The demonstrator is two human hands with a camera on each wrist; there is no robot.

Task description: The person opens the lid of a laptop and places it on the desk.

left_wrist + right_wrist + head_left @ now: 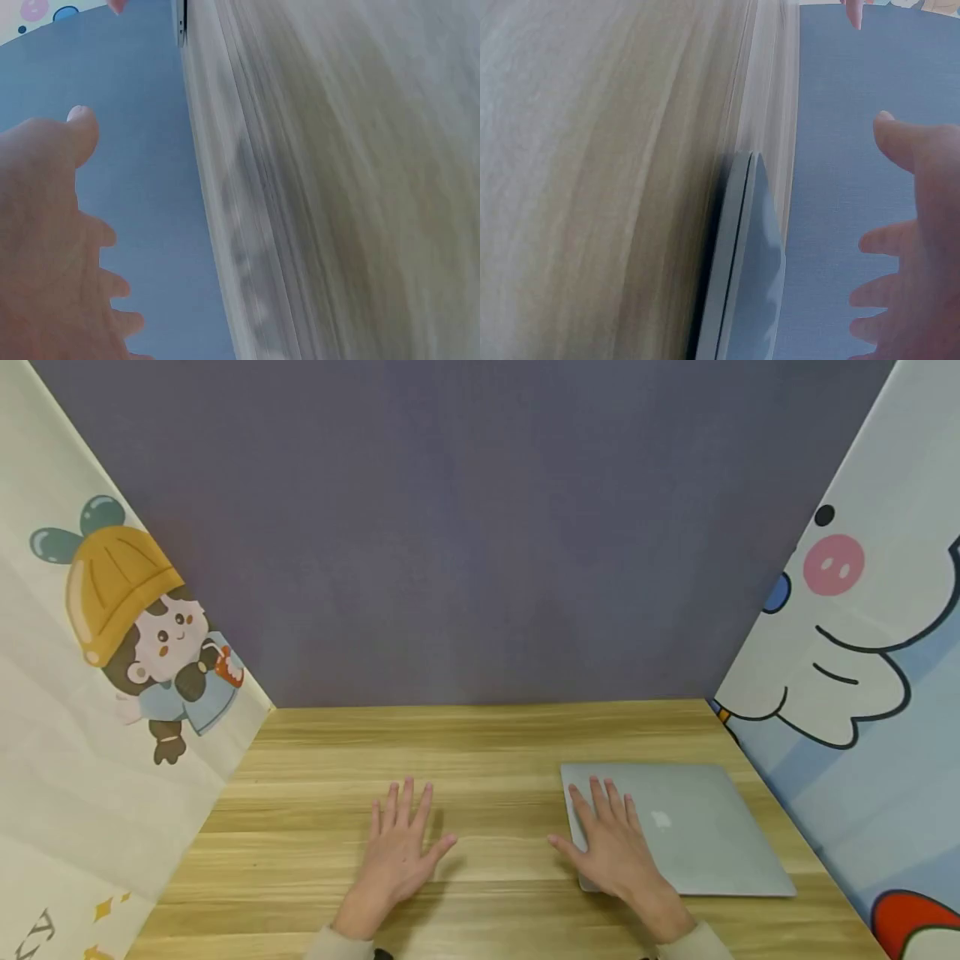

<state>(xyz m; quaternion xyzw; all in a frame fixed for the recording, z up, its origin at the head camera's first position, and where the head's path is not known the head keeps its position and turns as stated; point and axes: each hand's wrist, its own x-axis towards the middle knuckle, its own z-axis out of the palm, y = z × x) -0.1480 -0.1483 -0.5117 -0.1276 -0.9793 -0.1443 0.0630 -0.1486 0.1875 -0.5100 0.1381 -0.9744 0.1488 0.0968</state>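
Observation:
A closed silver laptop (712, 827) with a pale apple logo lies on the right part of the wooden table (495, 910). My right hand (615, 847) is held palm down over the laptop's left edge, fingers spread. In the right wrist view, a gap shows between this hand (930, 262) and the laptop's side (739, 277). To the left, my left hand (401, 852) hovers above bare wood with its fingers spread, casting a shadow beside it. The left wrist view also shows that hand (52, 240) raised off the tabletop. Neither hand holds anything.
A grey-blue panel (465, 535) stands along the table's back edge. A white sheet with a cartoon child (161, 652) hangs at the left side. At the right hangs another sheet with a cartoon pig-nosed figure (855, 635).

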